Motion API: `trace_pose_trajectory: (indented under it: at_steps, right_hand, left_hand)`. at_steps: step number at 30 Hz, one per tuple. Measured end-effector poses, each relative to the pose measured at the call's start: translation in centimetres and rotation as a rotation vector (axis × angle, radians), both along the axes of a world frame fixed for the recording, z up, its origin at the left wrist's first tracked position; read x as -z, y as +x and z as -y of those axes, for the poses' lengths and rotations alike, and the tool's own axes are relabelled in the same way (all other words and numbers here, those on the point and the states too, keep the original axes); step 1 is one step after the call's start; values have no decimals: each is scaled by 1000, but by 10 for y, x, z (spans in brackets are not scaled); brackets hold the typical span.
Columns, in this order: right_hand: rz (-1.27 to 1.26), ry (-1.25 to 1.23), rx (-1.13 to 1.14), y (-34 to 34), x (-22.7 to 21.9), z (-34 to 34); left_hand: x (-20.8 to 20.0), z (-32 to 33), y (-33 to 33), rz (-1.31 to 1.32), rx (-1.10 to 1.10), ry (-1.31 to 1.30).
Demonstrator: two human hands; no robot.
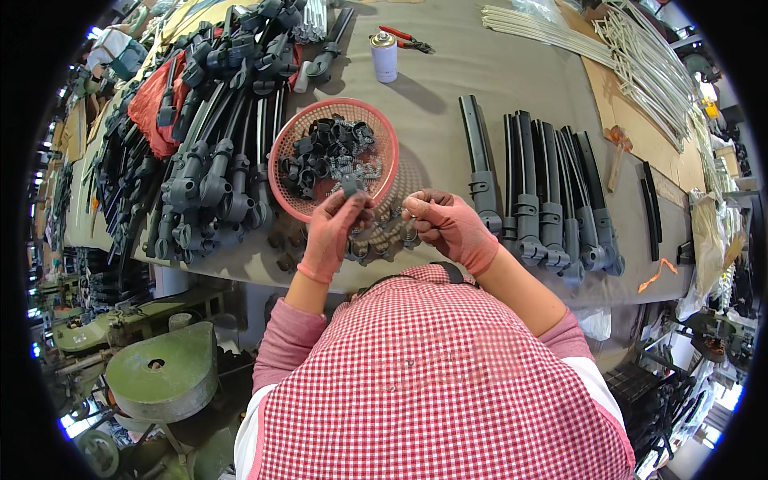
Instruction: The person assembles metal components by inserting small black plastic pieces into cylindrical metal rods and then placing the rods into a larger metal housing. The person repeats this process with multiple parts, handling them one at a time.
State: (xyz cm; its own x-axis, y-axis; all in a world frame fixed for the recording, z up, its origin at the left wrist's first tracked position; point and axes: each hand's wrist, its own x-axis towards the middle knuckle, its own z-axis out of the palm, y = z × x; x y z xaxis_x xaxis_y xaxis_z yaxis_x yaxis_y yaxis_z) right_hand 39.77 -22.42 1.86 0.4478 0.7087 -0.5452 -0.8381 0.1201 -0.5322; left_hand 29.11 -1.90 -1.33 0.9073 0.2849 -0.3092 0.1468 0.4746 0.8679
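Both of my hands wear pink fingerless-looking gloves and hover at the near side of a round pink mesh basket. Between the thumb and fingers of my left hand is a small dark grey plastic part. My right hand is closed in a pinch, a short way to the right; whatever its fingertips hold is too small to make out. In the basket lie black plastic clips and shiny coil springs. More small round parts lie on the table below my hands, partly hidden.
Grey-black tubes with plastic joints are heaped at left. Similar tubes stand in a row at right. Farther back are a spray can, red-handled pliers and pale metal rods. A hammer lies at right.
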Motion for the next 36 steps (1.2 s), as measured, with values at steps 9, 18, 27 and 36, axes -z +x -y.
trace_pose_trajectory:
  at_steps: [9,18,27,36]
  right_hand:
    - [68,97,-38,-23,-32,8]
    - [360,-2,-166,-35,-38,23]
    - [95,120,91,-46,-29,17]
    - [639,-116,-74,-44,-27,24]
  left_hand:
    - [-51,43,-23,91,65,97]
    - [-58,57,-29,86,57,139]
    - [-58,71,-32,78,57,407]
    - [-53,71,-37,114,117,314]
